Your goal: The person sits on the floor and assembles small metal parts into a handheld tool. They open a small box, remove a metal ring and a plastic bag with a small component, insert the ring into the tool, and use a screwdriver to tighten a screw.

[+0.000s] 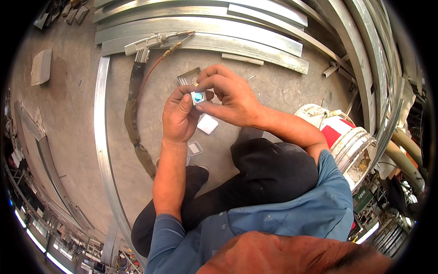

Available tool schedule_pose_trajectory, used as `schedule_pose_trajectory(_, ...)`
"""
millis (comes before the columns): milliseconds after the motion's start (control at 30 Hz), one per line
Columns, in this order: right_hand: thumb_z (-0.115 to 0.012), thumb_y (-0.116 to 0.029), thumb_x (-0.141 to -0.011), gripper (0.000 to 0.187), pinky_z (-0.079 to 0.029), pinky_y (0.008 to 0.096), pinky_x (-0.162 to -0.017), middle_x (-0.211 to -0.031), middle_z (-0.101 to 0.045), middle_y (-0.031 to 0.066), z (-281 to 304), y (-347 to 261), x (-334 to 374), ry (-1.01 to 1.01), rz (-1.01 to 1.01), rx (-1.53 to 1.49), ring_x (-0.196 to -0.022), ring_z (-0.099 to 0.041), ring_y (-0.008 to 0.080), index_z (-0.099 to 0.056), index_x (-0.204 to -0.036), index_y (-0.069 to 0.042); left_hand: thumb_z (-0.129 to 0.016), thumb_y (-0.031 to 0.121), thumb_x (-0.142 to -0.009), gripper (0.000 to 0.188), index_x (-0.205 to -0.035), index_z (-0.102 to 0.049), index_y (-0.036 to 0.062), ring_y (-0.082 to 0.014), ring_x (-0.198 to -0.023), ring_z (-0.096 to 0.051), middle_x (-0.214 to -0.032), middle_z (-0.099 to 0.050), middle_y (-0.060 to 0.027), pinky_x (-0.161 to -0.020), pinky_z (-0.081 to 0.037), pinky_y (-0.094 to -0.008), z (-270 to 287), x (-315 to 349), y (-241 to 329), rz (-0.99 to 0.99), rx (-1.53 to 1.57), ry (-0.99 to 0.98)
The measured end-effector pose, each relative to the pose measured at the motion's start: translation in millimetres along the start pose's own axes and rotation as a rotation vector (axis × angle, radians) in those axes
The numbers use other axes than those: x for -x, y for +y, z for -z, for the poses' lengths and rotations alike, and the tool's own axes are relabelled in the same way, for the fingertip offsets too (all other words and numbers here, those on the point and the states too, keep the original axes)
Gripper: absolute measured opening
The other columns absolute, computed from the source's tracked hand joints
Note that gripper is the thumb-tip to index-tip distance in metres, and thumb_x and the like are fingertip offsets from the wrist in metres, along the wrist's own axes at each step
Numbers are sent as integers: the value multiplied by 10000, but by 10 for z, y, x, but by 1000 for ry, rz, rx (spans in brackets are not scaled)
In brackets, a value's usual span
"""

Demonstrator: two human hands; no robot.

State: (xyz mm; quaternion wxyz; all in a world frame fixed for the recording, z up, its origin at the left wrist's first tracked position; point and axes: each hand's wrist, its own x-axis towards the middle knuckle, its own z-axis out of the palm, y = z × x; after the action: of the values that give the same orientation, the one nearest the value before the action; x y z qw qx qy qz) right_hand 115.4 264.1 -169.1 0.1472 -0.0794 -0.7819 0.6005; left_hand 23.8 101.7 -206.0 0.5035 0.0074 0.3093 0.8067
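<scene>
A small round lens-like disc (199, 97) with a shiny blue face, set against something white, sits between my two hands. My left hand (177, 114) pinches it from the left, thumb toward me. From the right, my right hand (230, 98) closes its thumb and fingers around its other side. Just below the hands, a white square pad (207, 124) lies on the floor. Nearer to me is a small clear plastic case (195, 148), partly beside my foot. A metal frame piece (188, 76) shows behind my fingers.
A welding gun (148, 43) with a dark sleeved hose (132, 100) rests against metal tubes (205, 32) at the far side. One long tube (102, 123) runs along my left. White buckets (351, 146) stand at my right, below curved metal bars (365, 55).
</scene>
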Motion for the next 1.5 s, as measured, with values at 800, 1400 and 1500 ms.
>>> schedule_pose_trajectory(800,-820,-52,-803,336,-428,224,-548,-1120,-615,72,7,15,-14,50,111,-56,-721,-558,81,-679,-1108,-49,-622,236,-1020,315,-1189,-614,-31,-272,-1044,-666,-1096,-686,-181,-891,-562,-395,21,-16,-21,9,65,9)
schedule_pose_trajectory(1400,-789,-24,-823,323,-338,197,-560,-1145,-600,48,103,141,37,176,-71,-66,-616,-379,30,-646,-1111,-46,-564,285,-1046,367,-1320,-573,41,-297,-1016,-684,-1190,-683,-242,-853,-581,-399,-242,-278,673,-125,-4,-264)
schedule_pose_trajectory(1500,-790,-33,-818,323,-349,208,-562,-1115,-607,32,78,134,33,152,-67,-49,-619,-390,42,-647,-1107,-52,-558,290,-1049,372,-1331,-569,47,-297,-1014,-683,-1201,-678,-242,-850,-580,-399,-272,-284,730,-139,-16,-280)
